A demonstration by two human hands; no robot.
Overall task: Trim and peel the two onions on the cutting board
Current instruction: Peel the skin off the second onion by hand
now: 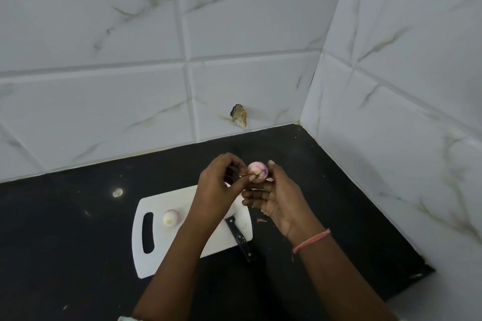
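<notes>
I hold the second onion [257, 171] up off the cutting board [167, 250], cradled at the fingertips of my right hand [276, 200], so every side is free to turn. My left hand [217, 185] pinches a strip of its dry skin at the near side, fingers curled on that flap, likely to pull it away toward my left. The other onion [170, 217] lies on the board below and left of my left hand; it looks pale and, I judge, already peeled.

The knife [238, 236] lies under my hands with its black handle jutting over the board's near right edge onto the worktop [65, 229], so I would mind my wrists when I lower them. A scrap of peel [261, 220] rests just off the board, below my right palm. Beyond my hands the dark worktop runs to the tiled wall [130, 60]; to my right another wall closes the corner, while the left side lies wider open.
</notes>
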